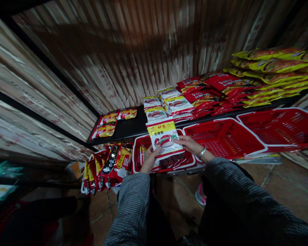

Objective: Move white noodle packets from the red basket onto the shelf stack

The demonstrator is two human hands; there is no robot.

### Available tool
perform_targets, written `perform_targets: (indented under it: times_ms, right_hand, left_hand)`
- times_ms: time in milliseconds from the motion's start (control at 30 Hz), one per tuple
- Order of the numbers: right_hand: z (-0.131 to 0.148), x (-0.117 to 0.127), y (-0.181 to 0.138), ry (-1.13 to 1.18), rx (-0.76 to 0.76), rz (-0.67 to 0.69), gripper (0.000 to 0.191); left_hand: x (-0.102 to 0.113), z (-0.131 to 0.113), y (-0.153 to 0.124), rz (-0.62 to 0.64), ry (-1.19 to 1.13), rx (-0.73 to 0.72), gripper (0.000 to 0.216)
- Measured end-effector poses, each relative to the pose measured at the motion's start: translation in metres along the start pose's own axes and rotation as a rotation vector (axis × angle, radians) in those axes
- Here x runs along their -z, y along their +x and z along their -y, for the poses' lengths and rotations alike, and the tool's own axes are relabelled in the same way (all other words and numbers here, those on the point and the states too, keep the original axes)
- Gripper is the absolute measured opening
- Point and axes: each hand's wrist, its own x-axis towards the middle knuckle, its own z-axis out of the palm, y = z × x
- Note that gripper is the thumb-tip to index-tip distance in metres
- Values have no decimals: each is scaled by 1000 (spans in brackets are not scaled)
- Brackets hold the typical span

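Between my two hands is a white, yellow and red packet of instant noodles (pixel 164 136), its printed front facing up. My left hand (pixel 150 159) grips its lower left edge, and my right hand (pixel 191 145), with a bracelet at the wrist, holds its right edge. Directly beneath the packet is a red basket with a white rim (pixel 138 168), which has more packets in it, partly covered by my hands. On the black shelf (pixel 137 127) just beyond, matching white and yellow packets (pixel 178 104) lie in stacks.
Red packets (pixel 202 97) and tall piles of yellow packets (pixel 274 66) fill the shelf's right side. Some red-and-yellow packets (pixel 105 124) lie at its left end. A basket crammed with red and black packets (pixel 115 162) stands at left; two red baskets (pixel 224 138) (pixel 279 128) stand at right.
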Motion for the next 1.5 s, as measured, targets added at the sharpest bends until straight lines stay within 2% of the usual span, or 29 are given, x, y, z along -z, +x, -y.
perform_targets:
  times_ms: [133,333,533,667,800,1100,1300,1500]
  right_hand:
    - [2,3,3,17,44,-34,39]
    - [0,-1,0,31,59,-39,34]
    - [5,-11,-10,47,56,14,37]
    - [4,-15,-19,47,40,31,40]
    - [-5,-14,-26,24,16,51,37]
    - [-11,0,-20,-14,14,26,40]
    - [-5,-1,-12,-4,34,56,41]
    - [7,9,1,59,115,-92,22]
  left_hand:
    - [1,8,-4,88,162,82,44]
    - [-1,17,-11,66,116,48,37]
    - [0,18,-28,15,66,46,42]
    - [1,7,-40,-54,-43,-19,50]
    - [1,-3,-45,-52,-48,-17,54]
    - [-1,5,-23,-52,-39,-5,56]
    - [-14,-12,-7,-38,-22,2,56]
    - [-15,-18,5,38,66,66,62]
